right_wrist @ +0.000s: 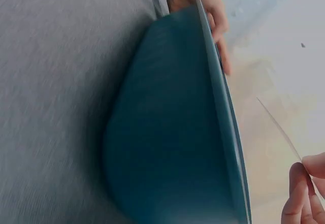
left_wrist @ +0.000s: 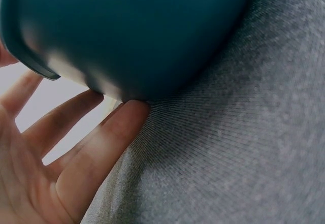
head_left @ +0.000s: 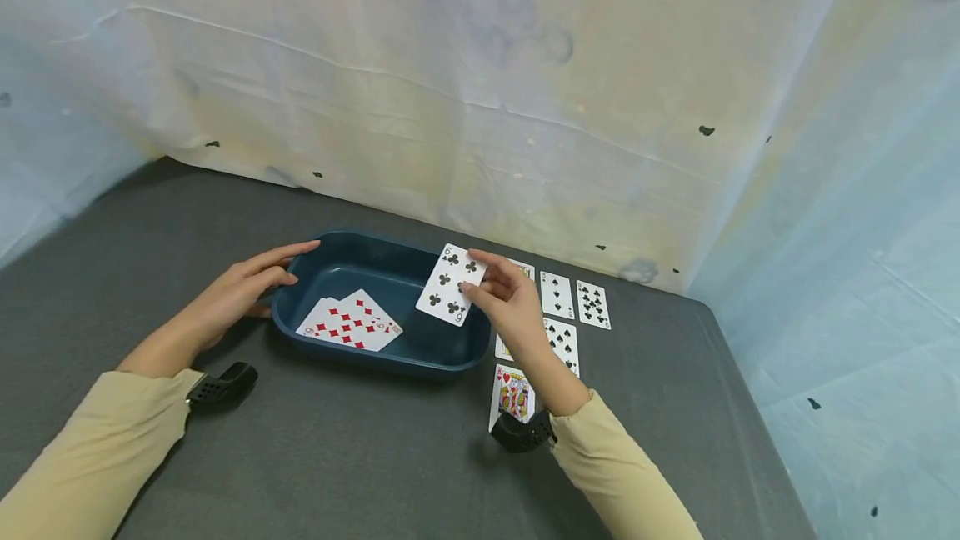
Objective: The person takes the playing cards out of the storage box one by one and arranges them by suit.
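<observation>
1. Red king (head_left: 513, 394): face up on tabletop (head_left: 360, 473), off the tray's near right corner.
2. Left hand (head_left: 232, 294): fingers nearly straight on tray (head_left: 367, 362), nothing grasped. Diamonds (head_left: 348, 322) inside.
3. Right hand (head_left: 517, 307): pinching six of clubs (head_left: 448, 282) above tray's right end. Probably mid-transfer, direction unclear; next calls for rim clearance.
4. Black cards (head_left: 557, 296): toward tabletop's far edge.

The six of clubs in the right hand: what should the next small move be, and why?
Probably lower the card into the tray and release it: the right hand pinches it above the tray's right end, the left hand touches the opposite end, and diamond cards lie inside. It is tentative, since the pictures don't settle whether the card belongs inside.
</observation>
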Demonstrator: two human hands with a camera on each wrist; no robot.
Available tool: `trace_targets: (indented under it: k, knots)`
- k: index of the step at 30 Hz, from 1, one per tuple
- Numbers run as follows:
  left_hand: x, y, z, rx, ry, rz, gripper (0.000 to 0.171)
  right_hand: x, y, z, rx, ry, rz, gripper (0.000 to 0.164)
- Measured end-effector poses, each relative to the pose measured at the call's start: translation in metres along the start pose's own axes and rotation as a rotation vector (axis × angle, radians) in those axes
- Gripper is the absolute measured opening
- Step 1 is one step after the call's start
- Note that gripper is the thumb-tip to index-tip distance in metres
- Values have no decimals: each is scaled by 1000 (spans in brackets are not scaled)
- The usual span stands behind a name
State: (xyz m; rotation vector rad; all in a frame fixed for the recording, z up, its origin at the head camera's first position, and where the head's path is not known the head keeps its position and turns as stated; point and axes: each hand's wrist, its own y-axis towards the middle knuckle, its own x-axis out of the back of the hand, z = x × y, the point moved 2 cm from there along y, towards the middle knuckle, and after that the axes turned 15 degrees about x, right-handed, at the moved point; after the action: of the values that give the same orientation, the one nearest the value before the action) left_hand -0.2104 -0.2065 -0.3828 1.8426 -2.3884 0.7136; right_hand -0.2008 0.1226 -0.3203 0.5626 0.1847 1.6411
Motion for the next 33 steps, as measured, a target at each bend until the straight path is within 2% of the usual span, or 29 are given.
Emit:
trace_targets:
  k: [15,21,33]
  knots:
    - [2,-1,-2,11,22,-6,54,73,-17,-18,-103,-175,-104,38]
    - [2,0,-2,16,23,2,54,103,-24,-28,-190,-254,-144,38]
    - [0,1,-1,23,35,4,55,157,-47,-62,-309,-364,-221,39]
